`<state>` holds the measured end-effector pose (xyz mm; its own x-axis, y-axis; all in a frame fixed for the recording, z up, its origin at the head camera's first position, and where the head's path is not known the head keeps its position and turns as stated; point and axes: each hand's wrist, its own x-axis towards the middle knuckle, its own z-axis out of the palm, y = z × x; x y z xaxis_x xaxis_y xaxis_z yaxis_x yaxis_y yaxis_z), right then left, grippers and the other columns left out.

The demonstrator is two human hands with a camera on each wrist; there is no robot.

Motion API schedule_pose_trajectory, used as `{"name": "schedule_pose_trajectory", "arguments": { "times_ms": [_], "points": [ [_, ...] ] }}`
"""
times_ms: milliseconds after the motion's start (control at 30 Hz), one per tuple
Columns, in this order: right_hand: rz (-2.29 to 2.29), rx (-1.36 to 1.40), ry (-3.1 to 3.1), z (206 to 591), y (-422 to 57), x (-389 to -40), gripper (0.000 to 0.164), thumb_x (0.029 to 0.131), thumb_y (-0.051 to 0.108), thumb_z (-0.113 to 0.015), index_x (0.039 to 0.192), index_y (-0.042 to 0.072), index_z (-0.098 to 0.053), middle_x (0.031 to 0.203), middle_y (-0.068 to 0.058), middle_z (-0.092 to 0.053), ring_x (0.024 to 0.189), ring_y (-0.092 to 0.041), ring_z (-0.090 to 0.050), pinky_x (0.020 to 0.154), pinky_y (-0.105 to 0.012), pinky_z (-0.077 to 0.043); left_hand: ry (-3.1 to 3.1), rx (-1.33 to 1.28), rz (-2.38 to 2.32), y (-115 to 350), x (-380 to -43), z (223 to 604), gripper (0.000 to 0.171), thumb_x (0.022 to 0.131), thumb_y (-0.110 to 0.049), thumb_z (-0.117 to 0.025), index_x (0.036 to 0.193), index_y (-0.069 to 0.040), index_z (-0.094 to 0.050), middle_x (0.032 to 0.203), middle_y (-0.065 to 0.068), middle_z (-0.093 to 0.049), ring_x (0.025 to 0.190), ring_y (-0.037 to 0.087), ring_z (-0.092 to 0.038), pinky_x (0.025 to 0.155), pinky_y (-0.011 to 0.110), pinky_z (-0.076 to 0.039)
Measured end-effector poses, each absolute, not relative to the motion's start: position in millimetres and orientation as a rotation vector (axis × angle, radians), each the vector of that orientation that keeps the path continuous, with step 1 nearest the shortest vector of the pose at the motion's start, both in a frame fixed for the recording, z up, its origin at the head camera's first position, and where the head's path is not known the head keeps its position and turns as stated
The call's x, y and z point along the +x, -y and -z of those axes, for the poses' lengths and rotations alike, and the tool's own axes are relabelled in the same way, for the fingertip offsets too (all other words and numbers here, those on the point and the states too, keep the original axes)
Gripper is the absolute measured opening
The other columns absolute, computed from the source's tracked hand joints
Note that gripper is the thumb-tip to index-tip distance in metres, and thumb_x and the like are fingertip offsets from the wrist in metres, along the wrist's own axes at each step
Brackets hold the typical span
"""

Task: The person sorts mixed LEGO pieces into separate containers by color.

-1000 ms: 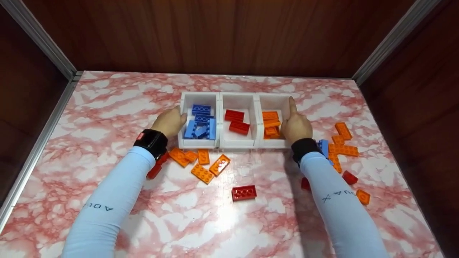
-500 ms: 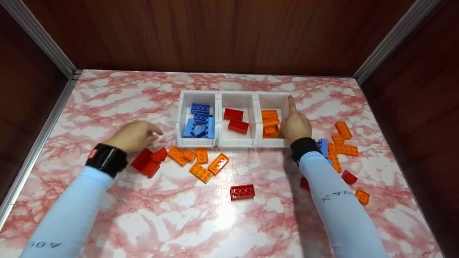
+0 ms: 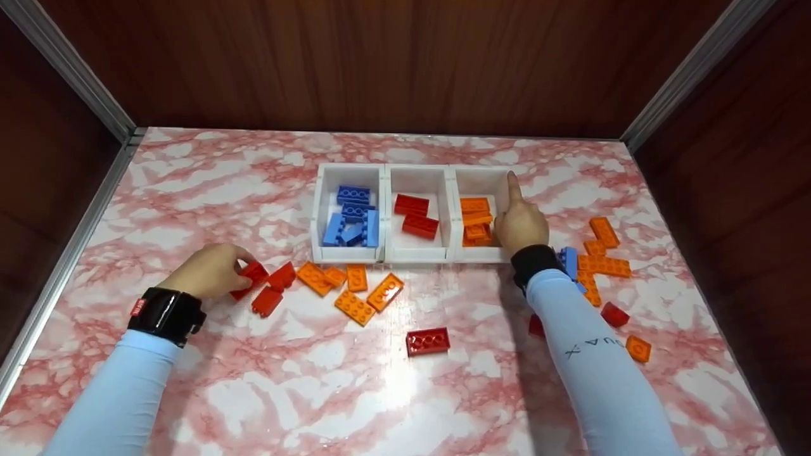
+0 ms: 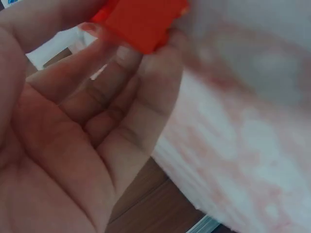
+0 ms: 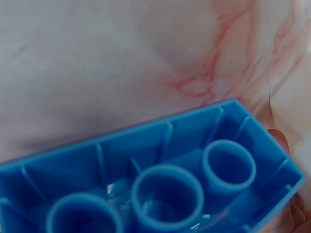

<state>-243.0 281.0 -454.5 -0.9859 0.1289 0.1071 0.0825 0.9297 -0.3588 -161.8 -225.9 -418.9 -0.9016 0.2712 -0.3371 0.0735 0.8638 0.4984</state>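
My left hand (image 3: 206,271) is over the left side of the table, its thumb and fingertips pinching a red brick (image 3: 251,278). In the left wrist view that red brick (image 4: 143,22) sits at the fingertips above the palm. Right beside it lie two more red bricks (image 3: 267,301). My right hand (image 3: 523,225) holds the right wall of a white three-compartment box (image 3: 418,254), index finger straight along the rim and thumb on the inside. Blue bricks (image 3: 353,194) fill the left compartment, red bricks (image 3: 420,226) the middle, orange bricks (image 3: 476,233) the right.
Several orange bricks (image 3: 355,307) lie in front of the box, with a red brick (image 3: 427,341) nearer the front. Right of the right wrist are more orange bricks (image 3: 605,265), a red piece (image 3: 614,314) and a blue brick (image 5: 167,194), large in the right wrist view.
The left hand has let go of the box's left wall, moved left and toward the front, and taken hold of a red brick. The right hand has stayed at the box.
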Motion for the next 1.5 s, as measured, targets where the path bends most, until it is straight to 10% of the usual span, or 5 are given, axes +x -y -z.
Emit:
{"name": "schedule_pose_trajectory", "arguments": {
  "times_ms": [767, 1500],
  "points": [
    [-0.493, -0.127, 2.924, 457, -281, -242, 0.081, 0.093, 0.013, -0.062, 0.16, 0.022, -0.016, 0.074, -0.017, -0.065, 0.061, -0.036, -0.061, 0.066, -0.053, -0.054, -2.831, 0.849, -0.802, 3, -223, 375, 0.03, 0.089, -0.004, -0.072, 0.119, -0.004, -0.068, 0.11, 0.011, -0.068, 0.101, 0.025, -0.062, 0.091, 0.035, -0.049],
    [-0.504, -0.123, 2.91, 456, -281, -242, 0.08, 0.09, 0.009, -0.058, 0.16, 0.02, -0.019, 0.069, -0.017, -0.062, 0.056, -0.034, -0.057, 0.056, -0.05, -0.049, -2.681, 1.018, -0.701, 16, -144, 413, 0.033, 0.09, -0.013, -0.073, 0.121, -0.005, -0.068, 0.115, 0.012, -0.066, 0.106, 0.025, -0.061, 0.091, 0.034, -0.051]
  ]
}}
